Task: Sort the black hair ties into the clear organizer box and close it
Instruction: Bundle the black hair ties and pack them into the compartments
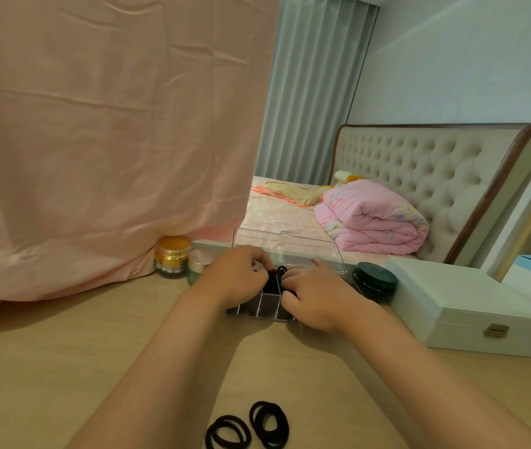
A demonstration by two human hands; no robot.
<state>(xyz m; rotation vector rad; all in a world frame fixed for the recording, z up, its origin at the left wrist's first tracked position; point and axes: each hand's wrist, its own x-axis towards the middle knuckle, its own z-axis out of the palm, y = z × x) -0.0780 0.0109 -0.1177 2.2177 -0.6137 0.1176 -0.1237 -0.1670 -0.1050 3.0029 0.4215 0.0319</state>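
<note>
Left hand (240, 275) curled, fingertips pinching black hair ties (272, 280) in the clear box (262, 307); right hand (316, 299) lies loosely bent, pressing ties down beside it. Lid (290, 251) stands upright. More ties (248, 427) lie loose on the near surface (95, 351).

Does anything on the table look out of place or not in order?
Nothing is damaged or spilled. Two piles of black hair ties lie loose on the table's near edge, outside the clear organizer box, whose lid stands open.
</note>
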